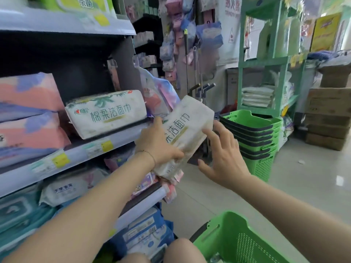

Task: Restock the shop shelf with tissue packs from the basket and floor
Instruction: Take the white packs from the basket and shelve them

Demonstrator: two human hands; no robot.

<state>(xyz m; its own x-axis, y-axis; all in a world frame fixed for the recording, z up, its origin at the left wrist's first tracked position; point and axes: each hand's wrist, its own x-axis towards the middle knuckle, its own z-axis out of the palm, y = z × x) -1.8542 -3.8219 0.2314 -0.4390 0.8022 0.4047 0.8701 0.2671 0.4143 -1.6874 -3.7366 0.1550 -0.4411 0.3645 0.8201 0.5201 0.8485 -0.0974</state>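
My left hand (pixel 157 144) grips a white tissue pack (pixel 187 130) with green lettering, held tilted in the air just right of the shelf's end. My right hand (pixel 222 154) hovers beside the pack's right side with fingers spread, one fingertip touching its lower edge. An identical white pack (pixel 106 112) lies on the middle shelf (pixel 98 149), next to pink and blue packs (pixel 28 114) at the left. The green basket (pixel 241 242) stands on the floor at the bottom right; its contents are mostly out of view.
Lower shelves hold white, teal and blue packs (pixel 144 230). A stack of green baskets (pixel 254 133) stands on the tiled floor ahead, with a green rack (pixel 266 61) behind it and cardboard boxes (pixel 326 118) at the far right. Mops and hanging goods fill the aisle's end.
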